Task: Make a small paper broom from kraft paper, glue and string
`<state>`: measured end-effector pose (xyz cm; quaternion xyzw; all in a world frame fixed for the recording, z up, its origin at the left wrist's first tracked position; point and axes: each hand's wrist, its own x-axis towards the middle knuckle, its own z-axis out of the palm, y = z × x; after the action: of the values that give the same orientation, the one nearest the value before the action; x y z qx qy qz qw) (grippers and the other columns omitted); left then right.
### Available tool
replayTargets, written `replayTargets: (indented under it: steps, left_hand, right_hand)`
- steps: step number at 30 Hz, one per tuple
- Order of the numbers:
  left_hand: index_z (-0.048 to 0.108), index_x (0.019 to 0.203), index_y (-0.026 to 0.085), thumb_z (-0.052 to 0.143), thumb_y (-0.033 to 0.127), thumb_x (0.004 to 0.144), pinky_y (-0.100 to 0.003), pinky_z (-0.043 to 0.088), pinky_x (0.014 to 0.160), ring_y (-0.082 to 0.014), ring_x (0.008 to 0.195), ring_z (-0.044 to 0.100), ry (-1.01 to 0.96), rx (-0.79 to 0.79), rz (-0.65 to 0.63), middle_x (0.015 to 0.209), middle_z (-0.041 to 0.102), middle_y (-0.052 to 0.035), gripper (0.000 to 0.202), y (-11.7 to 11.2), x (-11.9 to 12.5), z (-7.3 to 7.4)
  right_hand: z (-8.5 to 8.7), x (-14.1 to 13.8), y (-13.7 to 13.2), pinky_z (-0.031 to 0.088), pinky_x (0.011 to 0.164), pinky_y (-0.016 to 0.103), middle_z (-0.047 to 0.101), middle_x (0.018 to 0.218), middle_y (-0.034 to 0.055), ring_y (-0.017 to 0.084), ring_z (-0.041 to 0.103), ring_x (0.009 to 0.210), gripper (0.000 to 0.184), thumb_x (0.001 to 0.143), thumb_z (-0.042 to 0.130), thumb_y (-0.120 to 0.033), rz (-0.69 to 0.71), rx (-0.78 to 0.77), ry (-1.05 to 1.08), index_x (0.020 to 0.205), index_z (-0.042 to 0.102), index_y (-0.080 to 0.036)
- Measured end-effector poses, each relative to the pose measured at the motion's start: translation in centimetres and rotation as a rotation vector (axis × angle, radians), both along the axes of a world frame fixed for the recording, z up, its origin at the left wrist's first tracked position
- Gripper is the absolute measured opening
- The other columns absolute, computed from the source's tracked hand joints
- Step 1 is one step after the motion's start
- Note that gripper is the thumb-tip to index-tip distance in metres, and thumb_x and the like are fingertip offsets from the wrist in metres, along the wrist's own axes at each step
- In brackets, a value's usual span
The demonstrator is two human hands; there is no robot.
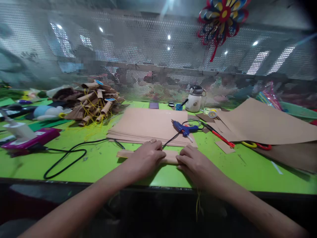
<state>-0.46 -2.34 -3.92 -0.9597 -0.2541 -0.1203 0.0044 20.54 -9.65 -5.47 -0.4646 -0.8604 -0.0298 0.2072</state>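
Both my hands rest on a rolled tube of brown paper point(123, 153) lying across the green table point(99, 162) near its front edge. My left hand point(146, 157) curls over the tube's middle, fingers closed on it. My right hand point(194, 162) covers the tube's right end, fingers bent down on it. Just behind the tube lies a stack of flat brown paper sheets point(148, 125). A blue glue gun point(183, 128) sits on the stack's right part, its black cord point(66, 158) looping left over the table.
Red-handled scissors point(221, 137) and larger brown sheets point(262, 124) lie to the right. A pile of finished paper rolls with yellow string point(95, 102) sits at back left, a pink device point(29, 140) at far left. A white jar point(194, 99) stands by the mesh wall; a paper pinwheel point(221, 18) hangs above.
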Motion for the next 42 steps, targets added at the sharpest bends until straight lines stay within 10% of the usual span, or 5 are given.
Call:
replayTargets:
  steps: [14,32,42]
  left_hand:
    - [0.061,0.088,0.014,0.052,0.016,0.091,-0.035,0.041,0.072,-0.0217,0.078,0.050,0.032,0.213,-0.009,0.085,0.060,-0.0076,0.009,-0.7,-0.2,-1.2]
    - [0.065,0.081,0.016,0.051,0.017,0.093,-0.028,0.037,0.063,-0.0150,0.074,0.050,-0.033,0.036,-0.059,0.083,0.054,-0.0038,0.018,-1.2,-1.3,-0.2]
    - [0.065,0.088,0.014,0.048,0.017,0.093,-0.032,0.044,0.071,-0.0198,0.080,0.053,-0.044,0.036,-0.012,0.088,0.058,-0.0083,0.018,-1.7,-0.9,0.4]
  right_hand:
    - [0.0,0.3,1.4,0.039,0.066,0.031,0.059,0.081,0.0089,0.019,0.050,0.077,0.012,0.089,0.058,-0.012,-0.046,-0.024,-0.060,0.081,0.066,-0.010]
    - [0.3,-0.7,-1.5,0.043,0.070,0.033,0.059,0.091,0.0088,0.022,0.052,0.083,0.013,0.089,0.056,-0.011,-0.045,-0.060,0.004,0.102,0.061,-0.013]
    - [-0.8,-0.3,-0.9,0.038,0.062,0.030,0.055,0.079,0.0076,0.020,0.047,0.075,0.016,0.095,0.046,-0.013,0.031,-0.002,0.096,0.084,0.057,-0.014]
